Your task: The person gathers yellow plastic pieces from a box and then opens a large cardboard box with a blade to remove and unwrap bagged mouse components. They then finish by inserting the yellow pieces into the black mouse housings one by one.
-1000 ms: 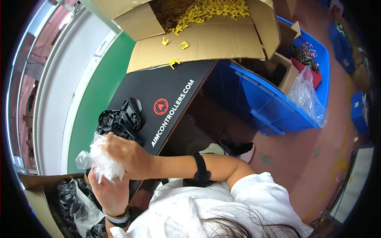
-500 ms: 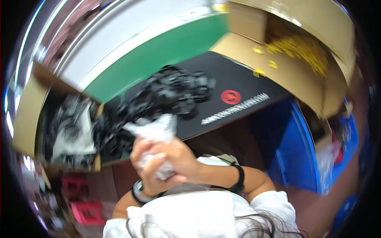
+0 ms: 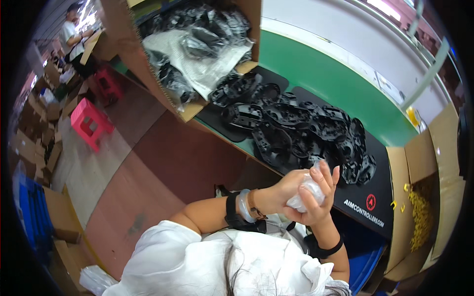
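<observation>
A crumpled wad of thin clear plastic [image 3: 307, 193], looking like a scrunched bag, is pressed between my two hands above the front edge of the bench. My left hand [image 3: 282, 191] cups it from the left, its fingers largely hidden behind the wad. Curled around it from the right is my right hand [image 3: 321, 200], fingertips pointing up. Just beyond them lies a heap of black moulded plastic shells [image 3: 301, 128], which look like game controller housings, on a black mat [image 3: 355, 195].
At the bench's left end, a cardboard box [image 3: 148, 66] holds bagged black parts and a white sheet [image 3: 197, 64]. Yellow pieces [image 3: 419, 217] fill a carton at right. A blue bin [image 3: 368, 261] sits below. Pink stools [image 3: 89, 121] and another person [image 3: 74, 39] are at far left.
My view has swung left, bringing the box of bagged parts and the floor further in. The plastic, which had a loose end sticking up, is now a tighter ball between both hands.
</observation>
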Action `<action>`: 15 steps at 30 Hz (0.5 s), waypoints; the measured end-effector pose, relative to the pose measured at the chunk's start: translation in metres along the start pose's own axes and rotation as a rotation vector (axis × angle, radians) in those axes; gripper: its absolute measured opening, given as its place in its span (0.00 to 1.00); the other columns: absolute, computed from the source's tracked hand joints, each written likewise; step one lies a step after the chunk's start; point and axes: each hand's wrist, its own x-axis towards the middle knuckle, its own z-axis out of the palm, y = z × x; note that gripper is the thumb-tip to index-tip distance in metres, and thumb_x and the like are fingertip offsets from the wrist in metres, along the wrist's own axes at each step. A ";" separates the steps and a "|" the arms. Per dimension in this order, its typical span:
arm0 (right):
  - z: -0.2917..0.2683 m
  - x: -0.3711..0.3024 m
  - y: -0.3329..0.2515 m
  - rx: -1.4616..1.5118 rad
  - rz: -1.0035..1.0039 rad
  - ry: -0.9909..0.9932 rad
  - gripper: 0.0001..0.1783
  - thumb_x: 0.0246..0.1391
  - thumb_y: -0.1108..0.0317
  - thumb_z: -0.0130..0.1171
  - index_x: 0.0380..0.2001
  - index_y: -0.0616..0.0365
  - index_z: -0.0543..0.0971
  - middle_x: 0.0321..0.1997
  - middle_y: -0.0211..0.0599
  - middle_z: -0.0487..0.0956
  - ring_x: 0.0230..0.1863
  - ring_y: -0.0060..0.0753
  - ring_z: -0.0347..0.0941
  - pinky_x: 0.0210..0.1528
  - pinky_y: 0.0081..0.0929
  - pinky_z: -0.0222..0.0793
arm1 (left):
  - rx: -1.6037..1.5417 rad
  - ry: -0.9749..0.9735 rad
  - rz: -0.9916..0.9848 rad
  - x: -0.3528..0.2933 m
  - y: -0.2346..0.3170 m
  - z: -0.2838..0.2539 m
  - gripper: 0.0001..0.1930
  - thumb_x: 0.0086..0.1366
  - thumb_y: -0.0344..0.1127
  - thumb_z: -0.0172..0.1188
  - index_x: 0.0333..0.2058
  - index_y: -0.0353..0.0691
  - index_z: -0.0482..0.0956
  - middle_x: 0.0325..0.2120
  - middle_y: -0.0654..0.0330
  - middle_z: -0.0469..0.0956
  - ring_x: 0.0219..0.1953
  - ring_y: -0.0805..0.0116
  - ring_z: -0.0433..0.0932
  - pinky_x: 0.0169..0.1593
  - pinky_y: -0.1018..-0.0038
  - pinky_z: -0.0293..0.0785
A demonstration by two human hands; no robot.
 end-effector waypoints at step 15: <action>0.053 0.017 0.013 0.084 0.683 -0.091 0.20 0.59 0.60 0.45 0.17 0.62 0.64 0.12 0.35 0.62 0.16 0.25 0.58 0.17 0.28 0.50 | 0.733 -0.251 0.077 -0.114 0.070 -0.067 0.42 0.64 0.51 0.52 0.65 0.38 0.38 0.64 0.47 0.46 0.64 0.59 0.54 0.61 0.67 0.58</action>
